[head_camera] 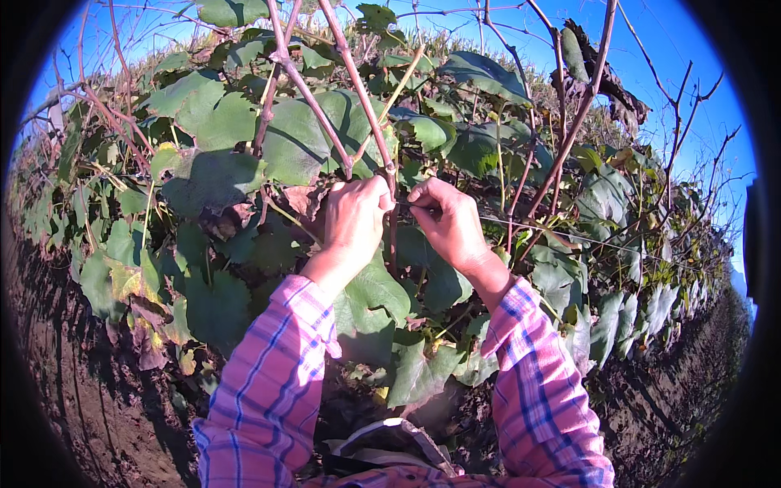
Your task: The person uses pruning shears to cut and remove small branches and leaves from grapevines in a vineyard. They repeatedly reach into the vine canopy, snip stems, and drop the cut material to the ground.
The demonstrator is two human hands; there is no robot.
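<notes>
My left hand is curled, its thumb and forefinger against a reddish-brown grapevine cane at the trellis wire. On the cane's other side, my right hand has thumb and forefinger brought together, the tips a little apart from the cane. Something thin may run between the fingertips, but it is too fine to make out. The trellis wire stretches off to the right from behind my right hand. A second cane slants down behind my left hand. Broad green grape leaves hang below both hands.
More bare canes rise at the right, near a shrivelled dark leaf. Yellowing leaves hang at the left. A pale-rimmed bag or pouch is at my waist. Bare soil lies along the vine row.
</notes>
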